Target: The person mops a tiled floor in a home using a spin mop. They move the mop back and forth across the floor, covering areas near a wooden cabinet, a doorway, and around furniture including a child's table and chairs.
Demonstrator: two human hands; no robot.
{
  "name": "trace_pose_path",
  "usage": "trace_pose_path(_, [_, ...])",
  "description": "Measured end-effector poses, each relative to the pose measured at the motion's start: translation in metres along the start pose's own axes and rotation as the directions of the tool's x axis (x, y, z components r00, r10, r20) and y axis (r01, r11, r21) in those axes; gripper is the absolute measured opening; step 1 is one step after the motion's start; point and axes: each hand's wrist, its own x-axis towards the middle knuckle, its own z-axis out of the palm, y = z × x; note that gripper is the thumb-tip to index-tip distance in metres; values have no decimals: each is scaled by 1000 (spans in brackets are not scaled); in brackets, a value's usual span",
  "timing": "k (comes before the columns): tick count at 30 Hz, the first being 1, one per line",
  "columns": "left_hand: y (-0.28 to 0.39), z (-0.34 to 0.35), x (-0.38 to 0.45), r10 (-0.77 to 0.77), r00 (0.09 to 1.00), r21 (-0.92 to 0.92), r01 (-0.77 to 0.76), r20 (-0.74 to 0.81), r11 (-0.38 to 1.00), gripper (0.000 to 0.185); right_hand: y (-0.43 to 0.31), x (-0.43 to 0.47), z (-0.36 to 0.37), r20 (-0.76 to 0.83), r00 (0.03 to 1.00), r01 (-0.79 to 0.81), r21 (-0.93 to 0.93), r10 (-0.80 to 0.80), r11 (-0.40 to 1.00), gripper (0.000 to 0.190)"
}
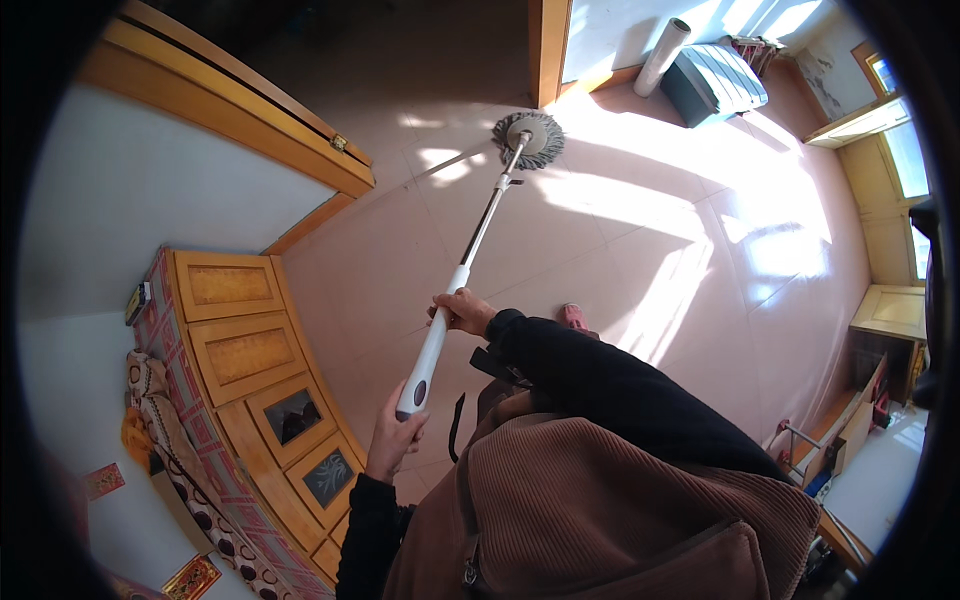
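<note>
My left hand [397,436] is closed around the grey end of the white handle of a spin mop [426,365]. Farther up the same handle, just below the metal pole, my right hand [465,312] grips it. The pole slants away to a round mop head with grey strands [551,142], which lies on the pinkish tiled floor [525,247] near the doorway. Both of my arms wear black sleeves, and a brown corduroy garment [600,495] covers much of the lower view.
Wooden cabinets [238,367] with a checked cover line the left side. A wooden door frame [548,52] stands by the mop head. Beyond it are a grey-blue box [701,86] and a white roll [661,58] against the wall. A white-topped table [874,480] is at the lower right.
</note>
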Motion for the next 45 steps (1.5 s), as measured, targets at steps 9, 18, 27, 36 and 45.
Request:
trace_pose_path(9, [-16,-82,-140,423,892,935,1,-161,353,75,67,18,70,33,962,-258,-213,271,943,43])
trace_pose_path(18, [91,-67,-93,407,910,997,-57,74,-53,81,-23,4,44,149,965,-220,6,217,975,26])
trace_pose_path(27, [193,91,108,370,848,918,-393,380,-41,80,-214,-17,-179,-48,990,137,133,-132,982,19])
trace_pose_path(36, [209,335,278,385,715,707,-681,584,192,61,-311,-31,-400,166,486,680,-689,-858,251,25])
trace_pose_path(45, [166,272,224,350,745,651,-667,568,363,66,-266,-56,-334,-157,807,485,-373,-569,791,25])
